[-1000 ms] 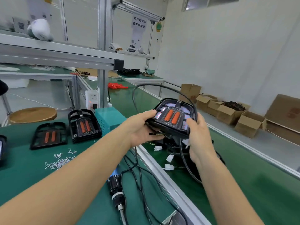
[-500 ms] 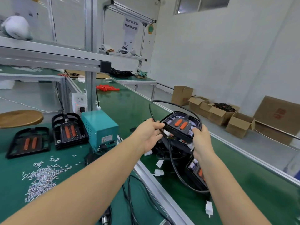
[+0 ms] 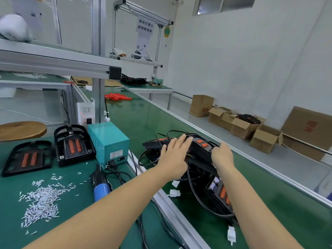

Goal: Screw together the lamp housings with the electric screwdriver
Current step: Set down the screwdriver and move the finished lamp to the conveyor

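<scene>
Resting flat, fingers straight, left hand [image 3: 173, 155] atop lamp housing [image 3: 201, 147]; right hand [image 3: 221, 156] grips its near edge.

Screws [image 3: 40, 202]: lay before two housings [image 3: 73, 144].
Power box [image 3: 109, 142]: sat right of them (screwdriver [image 3: 100, 186] just before it).

Matt black plastic on the lamp housing [image 3: 201, 150], glossy orange lenses set in it. Green bench mat [image 3: 71, 203] looks smooth, faintly sheened. At nine o'clock, bright metal screws [image 3: 42, 200] glint. Teal power box [image 3: 108, 141] is painted metal, satin. Bare aluminium rail [image 3: 172, 211], brushed. Brown cardboard boxes [image 3: 240, 127] at two o'clock, dull.
</scene>
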A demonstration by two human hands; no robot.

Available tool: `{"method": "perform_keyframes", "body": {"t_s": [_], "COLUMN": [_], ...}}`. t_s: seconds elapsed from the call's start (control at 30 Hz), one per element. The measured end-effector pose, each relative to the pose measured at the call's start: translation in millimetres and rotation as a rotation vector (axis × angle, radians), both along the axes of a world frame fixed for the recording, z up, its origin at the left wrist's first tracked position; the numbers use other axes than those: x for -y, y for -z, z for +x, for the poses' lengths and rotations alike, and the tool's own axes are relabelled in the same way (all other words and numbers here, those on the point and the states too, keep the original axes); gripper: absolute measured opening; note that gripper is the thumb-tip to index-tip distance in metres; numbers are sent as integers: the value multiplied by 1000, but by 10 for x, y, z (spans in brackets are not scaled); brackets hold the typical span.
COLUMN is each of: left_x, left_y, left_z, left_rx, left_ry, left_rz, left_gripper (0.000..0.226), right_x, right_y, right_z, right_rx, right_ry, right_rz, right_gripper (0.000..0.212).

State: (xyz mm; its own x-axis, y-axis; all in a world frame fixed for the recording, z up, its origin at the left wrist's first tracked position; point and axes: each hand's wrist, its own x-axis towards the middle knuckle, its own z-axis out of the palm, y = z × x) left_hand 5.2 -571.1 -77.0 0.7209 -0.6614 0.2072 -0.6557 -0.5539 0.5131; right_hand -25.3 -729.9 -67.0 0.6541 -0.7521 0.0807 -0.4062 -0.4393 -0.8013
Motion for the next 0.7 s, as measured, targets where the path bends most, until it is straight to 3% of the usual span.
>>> {"method": "perform_keyframes", "body": {"t_s": [0.07, 0.23, 0.7], "left_x": [16, -3, -26], "left_y": [48, 135, 133], "left_z": [13, 83, 49], "left_rx": [54, 84, 61], "left_ry": [32, 11, 36], "left_rz": [102, 203, 306], "left_gripper": [80, 80, 72], "right_x": [-27, -98, 16], "right_y": [-24, 33, 70], "right_z": [-16, -70, -32], "right_rx": [-28, -231, -293], "right_ry": [-129, -307, -322], "right_rz": [-193, -475, -432], "right_gripper": [28, 51, 45]}}
